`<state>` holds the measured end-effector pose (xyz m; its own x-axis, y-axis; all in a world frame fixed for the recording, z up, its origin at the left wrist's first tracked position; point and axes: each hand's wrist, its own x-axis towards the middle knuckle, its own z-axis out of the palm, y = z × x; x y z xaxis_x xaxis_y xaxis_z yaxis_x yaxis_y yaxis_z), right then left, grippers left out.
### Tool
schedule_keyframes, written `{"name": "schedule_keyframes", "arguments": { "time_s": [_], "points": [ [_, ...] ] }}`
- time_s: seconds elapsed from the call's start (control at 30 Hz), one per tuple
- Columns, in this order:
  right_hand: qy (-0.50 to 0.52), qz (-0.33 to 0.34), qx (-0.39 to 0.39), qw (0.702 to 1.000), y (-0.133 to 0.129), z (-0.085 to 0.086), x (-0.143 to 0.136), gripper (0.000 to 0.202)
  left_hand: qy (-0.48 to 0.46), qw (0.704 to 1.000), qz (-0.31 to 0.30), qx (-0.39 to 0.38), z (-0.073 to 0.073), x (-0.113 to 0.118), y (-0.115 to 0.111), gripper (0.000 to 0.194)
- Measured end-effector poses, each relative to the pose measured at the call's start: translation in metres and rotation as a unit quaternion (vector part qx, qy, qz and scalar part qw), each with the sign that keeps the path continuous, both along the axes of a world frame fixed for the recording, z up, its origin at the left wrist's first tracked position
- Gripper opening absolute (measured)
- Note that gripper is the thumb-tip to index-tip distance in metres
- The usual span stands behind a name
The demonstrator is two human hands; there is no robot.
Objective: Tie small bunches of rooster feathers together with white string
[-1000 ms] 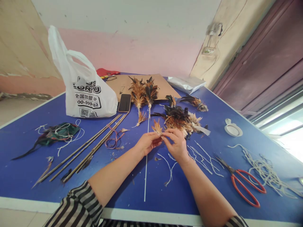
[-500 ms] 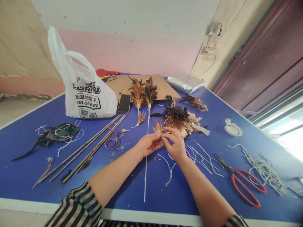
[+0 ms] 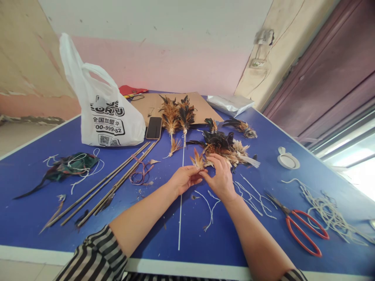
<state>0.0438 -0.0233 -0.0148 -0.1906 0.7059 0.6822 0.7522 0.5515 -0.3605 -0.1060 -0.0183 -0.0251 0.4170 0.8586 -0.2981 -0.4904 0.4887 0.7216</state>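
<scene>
Between my hands, over the blue table, is a small tuft of orange-brown feathers (image 3: 198,159), tips up. My left hand (image 3: 186,180) pinches its pale base between thumb and fingers. The thumb and fingers of my right hand (image 3: 219,176) close on the same base from the right. Just behind my right hand lies a loose pile of black, brown and cream feathers (image 3: 218,141). Two tied feather bundles, a brown one (image 3: 170,115) and a darker one (image 3: 186,115), rest partly on brown cardboard (image 3: 202,102). Cut white strings (image 3: 254,199) lie right of my right hand.
Red-handled scissors (image 3: 304,226), tangled string (image 3: 328,212) and a tape roll (image 3: 288,160) are at the right. Thin sticks (image 3: 102,183), a phone (image 3: 154,128), a white plastic bag (image 3: 108,113) and dark green cloth-like material (image 3: 73,166) occupy the left. A silver packet (image 3: 230,104) lies behind.
My right hand has shifted slightly right and turned, its fingers now more curled. The feather tuft has moved slightly right and stands more upright.
</scene>
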Motion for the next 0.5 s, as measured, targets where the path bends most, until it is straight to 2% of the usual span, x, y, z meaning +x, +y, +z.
{"name": "schedule_keyframes", "arguments": {
  "time_s": [0.33, 0.43, 0.5],
  "points": [
    [-0.029, -0.007, 0.007, 1.000, 0.0021, 0.0014, 0.0050, 0.042, 0.027, 0.999, -0.028, 0.007, -0.0033, -0.0028, 0.0014, 0.022],
    [-0.012, -0.001, -0.006, 1.000, 0.0026, 0.0031, 0.0060, 0.041, 0.033, 0.999, -0.010, 0.013, -0.0048, -0.0026, 0.0022, 0.021],
    [0.016, 0.015, -0.051, 0.998, 0.0038, 0.0034, 0.0079, 0.036, 0.038, 0.999, 0.010, 0.014, -0.0062, -0.0025, 0.0038, 0.019]
  ]
}}
